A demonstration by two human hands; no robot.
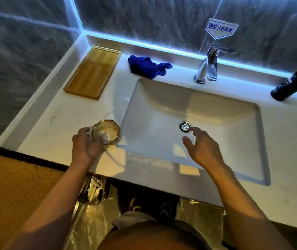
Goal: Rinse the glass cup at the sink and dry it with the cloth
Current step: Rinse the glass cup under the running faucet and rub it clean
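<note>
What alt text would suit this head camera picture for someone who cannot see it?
Seen from above, a person's left hand grips a glass cup on the counter beside a white sink, while the right hand hovers open over the basin. A blue cloth lies near the faucet, by a wooden tray.

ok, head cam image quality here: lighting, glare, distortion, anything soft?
Head view: cold blue LED strip along the backsplash against warm light on the floor, mixed colour cast; wide-angle bowing of the counter edges; tiled wall smeared and soft; glass cup in the left hand hard to separate from the pale counter; bright patches in the sink; right hand open above it.
</note>
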